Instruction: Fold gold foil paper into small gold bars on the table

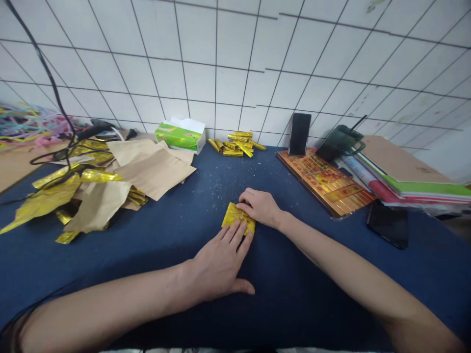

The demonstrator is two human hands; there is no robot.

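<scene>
A small folded piece of gold foil paper (238, 218) lies flat on the dark blue cloth (176, 255) in front of me. My left hand (217, 260) presses on its lower side, fingertips resting on the foil. My right hand (259, 207) comes in from the right, its fingers on the upper edge of the piece. Part of the foil is hidden under both hands. Farther back stands a small group of gold foil rolls (235, 144). Brown paper sheets (152, 169) lie mixed with crumpled gold foil (44, 201) to the left of my hands.
A green tissue box (180, 136) stands by the white tiled wall (217, 63). On the right are an upright phone (299, 134), a red-and-gold printed board (324, 184), a flat black phone (388, 224) and stacked folders (405, 169). A black cable (55, 93) hangs at left.
</scene>
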